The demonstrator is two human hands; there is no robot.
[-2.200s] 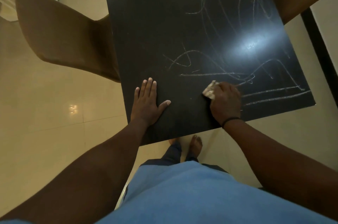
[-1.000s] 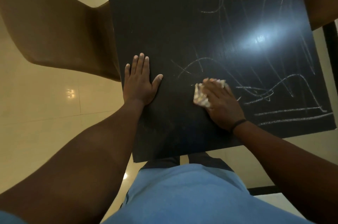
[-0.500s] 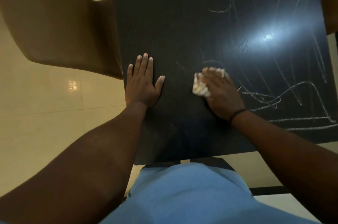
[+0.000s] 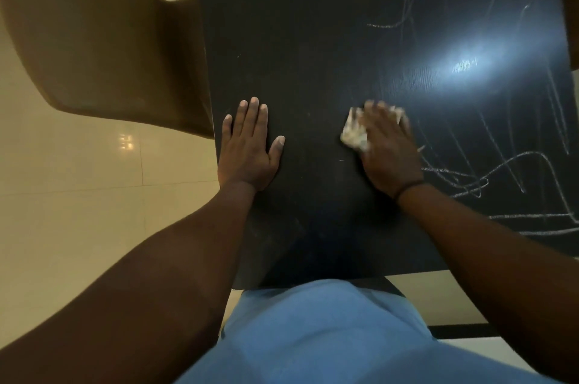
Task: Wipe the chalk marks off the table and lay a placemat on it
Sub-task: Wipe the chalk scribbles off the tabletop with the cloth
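1. A tan chair [image 4: 103, 48] stands at the left, tucked against the table's left edge.
2. The left hand [image 4: 247, 148] lies flat on the table [image 4: 297, 39] near that edge, fingers straight and spread, holding nothing; it looks like a brace.
3. The dark tabletop around and ahead of this hand shows almost no chalk, only faint smudges near the front edge, so I judge this side wiped.
4. The right hand [image 4: 388, 148] presses a crumpled pale rag [image 4: 355, 134] onto the table, fingers laid over it. The hand is blurred, so whether they curl round the rag I cannot tell.
5. To the right of the rag, chalk marks [image 4: 501, 170] run thick over the near right corner and up to the far right.
6. Judged so, roughly half the wiping is left. No placemat shows in view, so laying it is not yet begun.
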